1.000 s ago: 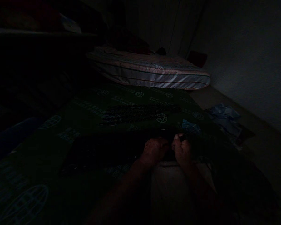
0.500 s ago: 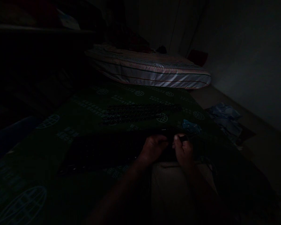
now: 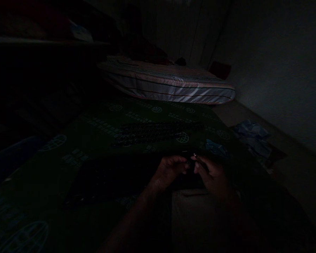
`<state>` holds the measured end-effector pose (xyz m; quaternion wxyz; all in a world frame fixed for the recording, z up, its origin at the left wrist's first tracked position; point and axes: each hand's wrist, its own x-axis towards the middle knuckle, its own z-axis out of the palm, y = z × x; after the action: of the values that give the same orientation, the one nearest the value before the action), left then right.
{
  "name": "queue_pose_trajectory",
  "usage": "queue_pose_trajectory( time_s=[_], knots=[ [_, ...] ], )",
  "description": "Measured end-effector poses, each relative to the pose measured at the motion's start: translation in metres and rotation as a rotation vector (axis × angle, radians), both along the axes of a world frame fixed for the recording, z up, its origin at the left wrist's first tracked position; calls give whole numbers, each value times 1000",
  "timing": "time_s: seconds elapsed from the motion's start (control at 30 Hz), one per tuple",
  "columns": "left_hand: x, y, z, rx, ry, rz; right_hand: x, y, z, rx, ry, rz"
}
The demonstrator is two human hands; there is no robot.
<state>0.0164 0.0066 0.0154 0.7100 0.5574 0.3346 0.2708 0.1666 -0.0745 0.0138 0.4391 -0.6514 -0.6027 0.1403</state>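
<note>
The light is very dim. My left hand (image 3: 168,172) is closed in a pinch over the right part of a long dark panel (image 3: 116,177); what its fingertips hold is too dark to name. Just to its right, my right hand (image 3: 212,172) is closed too, its thumb and fingers around a small thin object with a shiny tip (image 3: 195,155). The two sets of fingertips almost meet. Beyond the panel, several long dark strips (image 3: 158,131) lie side by side on a green printed sheet (image 3: 79,133).
A crumpled blue wrapper (image 3: 216,147) lies right of the strips. At the back rests a mattress with a striped cover (image 3: 179,88). Pale blue plastic or cloth (image 3: 252,131) is on the floor near the wall (image 3: 284,77). A shelf edge (image 3: 42,41) crosses the upper left.
My right hand has turned, and a shiny tip now shows at its fingers where a dark piece stuck out rightward before. My left fingers have shifted slightly. The view has tilted up a little.
</note>
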Motion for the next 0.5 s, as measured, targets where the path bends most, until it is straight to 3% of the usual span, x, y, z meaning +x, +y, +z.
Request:
queue_pose_trajectory(
  time_s=[0.3, 0.5],
  knots=[
    [-2, 0, -2, -13, -29, -101, 8, 6, 16, -119, -4, 218],
    [-1, -1, -2, -3, -41, -141, 16, 9, 27, -157, -24, 241]
  ],
)
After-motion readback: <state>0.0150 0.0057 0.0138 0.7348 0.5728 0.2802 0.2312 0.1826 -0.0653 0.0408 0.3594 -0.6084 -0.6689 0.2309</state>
